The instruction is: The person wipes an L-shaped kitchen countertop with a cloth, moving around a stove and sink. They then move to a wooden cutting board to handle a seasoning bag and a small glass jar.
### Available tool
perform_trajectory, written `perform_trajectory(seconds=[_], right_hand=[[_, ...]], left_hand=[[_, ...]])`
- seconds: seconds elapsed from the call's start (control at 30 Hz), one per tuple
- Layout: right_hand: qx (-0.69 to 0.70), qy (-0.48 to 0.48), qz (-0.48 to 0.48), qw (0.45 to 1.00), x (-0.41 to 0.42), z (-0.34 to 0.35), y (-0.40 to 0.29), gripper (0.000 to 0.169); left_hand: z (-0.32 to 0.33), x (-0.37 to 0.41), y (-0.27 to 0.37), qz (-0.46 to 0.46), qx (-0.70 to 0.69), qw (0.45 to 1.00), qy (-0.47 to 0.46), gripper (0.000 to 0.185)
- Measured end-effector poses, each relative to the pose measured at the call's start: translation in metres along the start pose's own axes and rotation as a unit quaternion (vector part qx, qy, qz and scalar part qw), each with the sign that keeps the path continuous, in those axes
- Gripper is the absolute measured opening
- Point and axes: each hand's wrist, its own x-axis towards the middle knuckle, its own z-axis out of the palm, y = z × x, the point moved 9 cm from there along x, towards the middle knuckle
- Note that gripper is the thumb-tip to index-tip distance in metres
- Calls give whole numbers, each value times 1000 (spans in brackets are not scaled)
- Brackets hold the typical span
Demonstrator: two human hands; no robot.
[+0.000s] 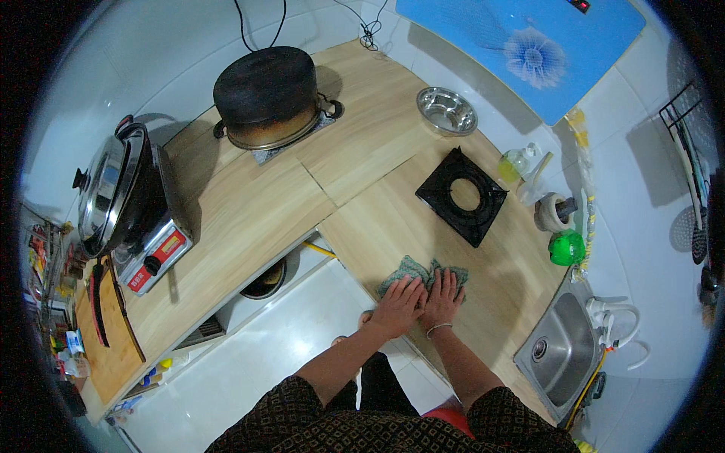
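Observation:
A grey-green cleaning cloth (406, 270) lies spread on the wood-patterned countertop (368, 226), close to its front edge. My left hand (401, 306) presses down on the left part of this cloth, palm down. Beside it, thumbs close together, my right hand (443, 297) holds the right part against the counter and wears a thin bracelet at the wrist. Parts of the cloth are hidden under both palms. Beyond the hands rests a black square stove grate (439, 195) with a round opening in its middle.
A steel bowl (433, 116), a soap bottle (511, 165), a stone mortar (548, 212) and a green ball-shaped item (566, 247) line the wall. At right is a steel sink (572, 323). A blackened pot (266, 93) and a gas stove (153, 255) bearing a lidded wok (105, 198) stand left.

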Motion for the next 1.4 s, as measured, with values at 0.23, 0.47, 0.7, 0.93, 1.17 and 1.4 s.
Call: perform_trajectory(seconds=[0.23,0.47,0.7,0.93,1.17,1.4], right_hand=[[-2,-2,-10,1000,7,1,-4,55],[58,38,-97,993,81,-12,-65,55],[109,93,-173,975,148,-9,-121,58],[85,75,-210,971,211,-1,-161,59],[79,40,-179,980,202,2,-155,58],[60,142,-173,973,91,-6,-97,55]], left_hand=[[-8,5,-11,27,-28,999,17,55],[-39,35,-74,-45,40,998,22,57],[-60,66,-147,-147,43,988,-21,56],[-86,99,-194,-198,54,979,-14,56],[-81,94,-190,-196,63,978,-14,59],[-39,36,-107,-89,114,989,-32,60]])
